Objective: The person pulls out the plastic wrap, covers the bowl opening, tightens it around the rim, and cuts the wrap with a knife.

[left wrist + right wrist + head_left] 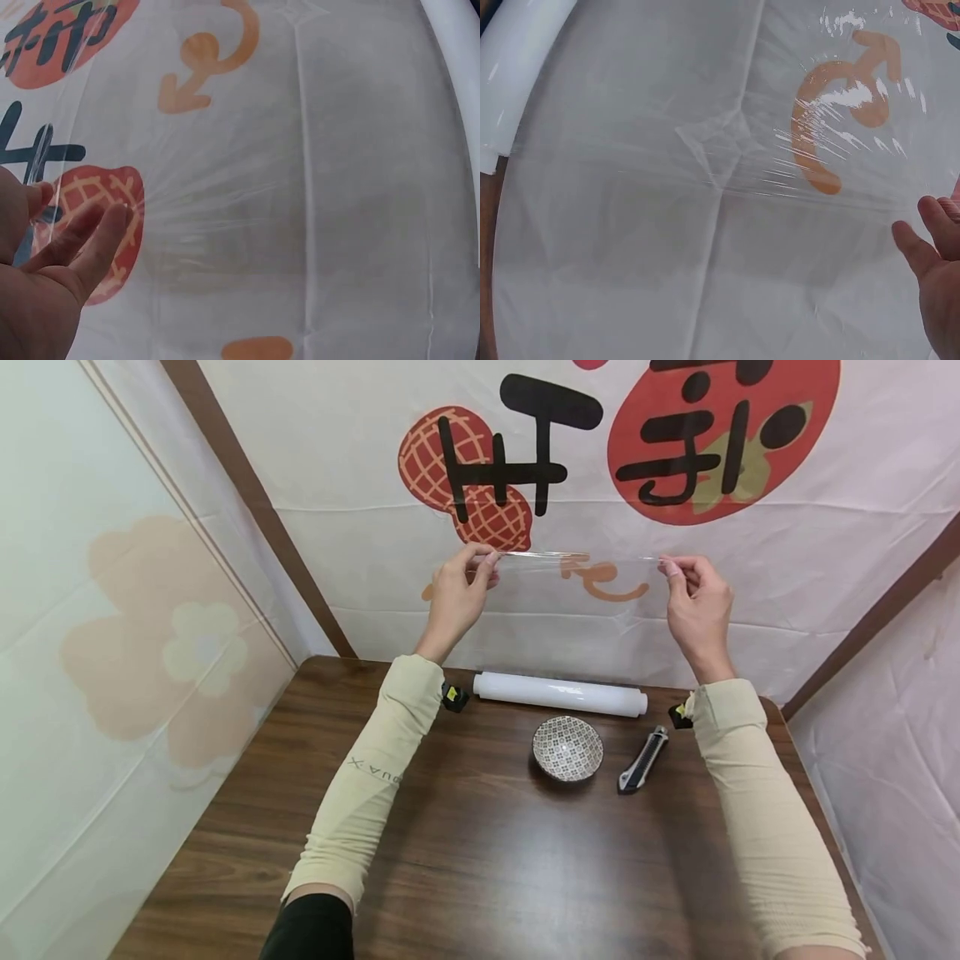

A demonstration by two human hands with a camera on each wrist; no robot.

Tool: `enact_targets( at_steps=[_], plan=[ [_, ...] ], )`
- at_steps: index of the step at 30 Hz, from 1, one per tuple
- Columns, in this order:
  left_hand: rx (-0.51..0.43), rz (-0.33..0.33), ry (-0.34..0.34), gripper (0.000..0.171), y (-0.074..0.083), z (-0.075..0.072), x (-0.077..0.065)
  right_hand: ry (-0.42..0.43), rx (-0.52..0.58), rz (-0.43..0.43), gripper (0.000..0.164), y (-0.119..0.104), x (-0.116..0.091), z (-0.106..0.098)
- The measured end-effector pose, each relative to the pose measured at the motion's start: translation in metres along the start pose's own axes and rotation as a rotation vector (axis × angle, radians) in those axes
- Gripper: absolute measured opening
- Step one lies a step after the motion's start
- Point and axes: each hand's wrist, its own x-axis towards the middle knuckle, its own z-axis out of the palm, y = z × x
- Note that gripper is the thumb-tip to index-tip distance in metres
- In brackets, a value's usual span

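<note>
A clear sheet of plastic wrap (558,556) is stretched between both hands, above the far side of the table. My left hand (459,597) pinches one corner between thumb and fingers; my right hand (699,606) pinches the other. In the left wrist view the film (217,202) fans out in creases beside the fingers. Toward the white roll of plastic wrap (525,67), glossy film (840,135) extends in the right wrist view. That roll lies lengthwise at the table's back edge, below the hands. In front of it stands a small patterned bowl (567,749).
Right of the bowl lies a utility knife (642,762), black and grey. The brown wooden table (510,868) backs onto a white printed cloth wall (360,552). Pale cloth also hangs at the left (45,735) and right sides.
</note>
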Motion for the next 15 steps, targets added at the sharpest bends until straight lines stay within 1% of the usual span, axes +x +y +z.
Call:
enact_targets(
  at_steps=[7,12,15],
  plan=[
    [0.059,0.006,0.006,0.027,-0.0030,0.0011,-0.0004,-0.024,0.028,0.000,0.029,-0.0029,-0.0001,0.0014],
    [0.051,0.021,-0.009,0.029,-0.0012,-0.0015,-0.0041,-0.025,0.074,-0.017,0.029,-0.0042,-0.0011,-0.0018],
    [0.044,0.026,-0.034,0.030,0.0020,-0.0062,-0.0093,-0.041,0.072,-0.031,0.029,-0.0047,-0.0046,-0.0069]
  ],
)
